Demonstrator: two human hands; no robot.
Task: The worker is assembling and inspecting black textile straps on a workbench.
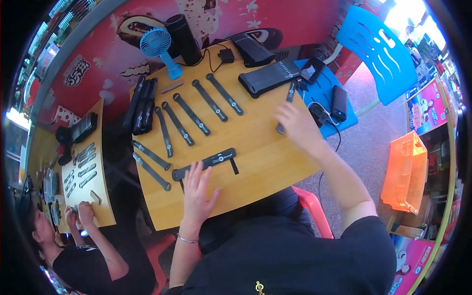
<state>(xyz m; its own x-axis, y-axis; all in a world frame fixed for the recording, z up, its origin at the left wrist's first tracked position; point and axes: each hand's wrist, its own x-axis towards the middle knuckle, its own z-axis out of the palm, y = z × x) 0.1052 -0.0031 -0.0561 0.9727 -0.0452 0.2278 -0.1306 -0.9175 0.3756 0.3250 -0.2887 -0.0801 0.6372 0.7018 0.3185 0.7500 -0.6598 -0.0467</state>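
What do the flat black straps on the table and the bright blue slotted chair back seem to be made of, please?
Flat black straps: matte, probably fabric or rubber; they look thin and dull, but no weave shows.
Bright blue slotted chair back: probably smooth moulded plastic, given its even colour and curved cutouts.

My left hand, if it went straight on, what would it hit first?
Beyond the wide black strap beneath your left hand, probably the near end of a narrow dark strap farther up the table; hand height is unclear.
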